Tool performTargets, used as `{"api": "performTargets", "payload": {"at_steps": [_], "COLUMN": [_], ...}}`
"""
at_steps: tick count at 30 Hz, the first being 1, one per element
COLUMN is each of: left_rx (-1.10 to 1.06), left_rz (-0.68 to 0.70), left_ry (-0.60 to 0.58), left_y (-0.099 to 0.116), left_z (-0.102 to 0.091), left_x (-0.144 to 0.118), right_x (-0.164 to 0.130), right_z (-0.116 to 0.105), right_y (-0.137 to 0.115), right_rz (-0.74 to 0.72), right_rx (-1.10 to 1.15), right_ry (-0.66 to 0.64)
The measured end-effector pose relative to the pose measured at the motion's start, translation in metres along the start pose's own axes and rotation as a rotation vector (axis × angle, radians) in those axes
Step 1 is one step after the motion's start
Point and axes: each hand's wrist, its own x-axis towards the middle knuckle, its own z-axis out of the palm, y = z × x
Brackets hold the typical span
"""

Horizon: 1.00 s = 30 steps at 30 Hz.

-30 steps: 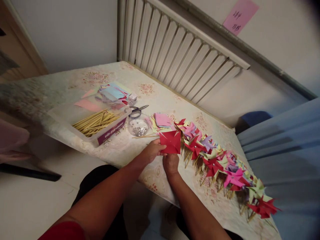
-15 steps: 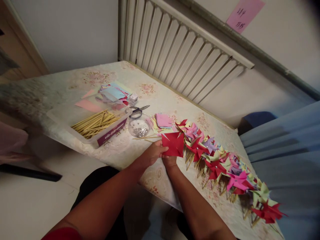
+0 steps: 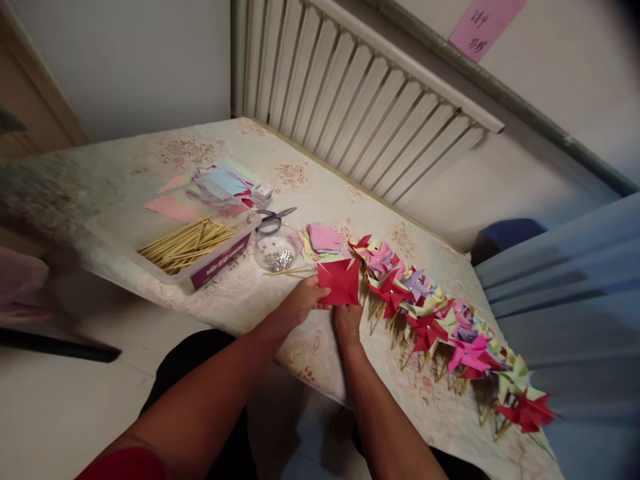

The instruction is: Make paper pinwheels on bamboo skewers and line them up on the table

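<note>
A red paper square (image 3: 340, 285) with slits cut in from its corners is held up above the table's front edge. My left hand (image 3: 306, 297) pinches its left side, thumb on top. My right hand (image 3: 349, 321) is at the lower right edge of the paper, its fingers mostly hidden beneath. Just behind lies a stack of coloured paper squares (image 3: 324, 238), pink on top. Thin sticks (image 3: 295, 272) lie loose left of the paper. A round clear dish (image 3: 276, 257) holds small shiny metal pieces. To the right are many finished paper pinwheels (image 3: 425, 328) on sticks.
A clear plastic box (image 3: 193, 280) full of wooden sticks (image 3: 187, 243) stands on the left. Scissors (image 3: 273, 220), a small white box (image 3: 263, 193) and a pile of coloured paper (image 3: 225, 181) lie behind it. A radiator (image 3: 345, 100) borders the flowered tablecloth (image 3: 225, 300); a blue curtain (image 3: 565, 287) hangs right.
My right hand has shifted right along the lower edge of the red paper square. The left hand keeps its pinch, and the view has shifted slightly.
</note>
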Motion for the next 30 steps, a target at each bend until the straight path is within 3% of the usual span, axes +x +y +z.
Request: {"api": "performTargets", "payload": {"at_steps": [5,11,19,30], "left_rx": [0.116,0.196,0.289,0.057], "left_rz": [0.009,0.01,-0.038,-0.14], "left_ry": [0.035,0.054,0.046,-0.205], "left_y": [-0.001,-0.009,-0.013,-0.022], "left_z": [-0.001,-0.001,0.004,-0.005], "left_x": [-0.002,0.0,0.0,0.003], "right_x": [-0.039,-0.049,-0.046,-0.045], "right_z": [-0.028,-0.04,-0.037,-0.032], "right_y": [-0.008,-0.015,-0.004,-0.002], "right_rz": [0.205,0.264,0.319,0.375], "right_rx": [0.279,0.564,0.467,0.442], "right_ry": [0.026,0.068,0.11,0.169]}}
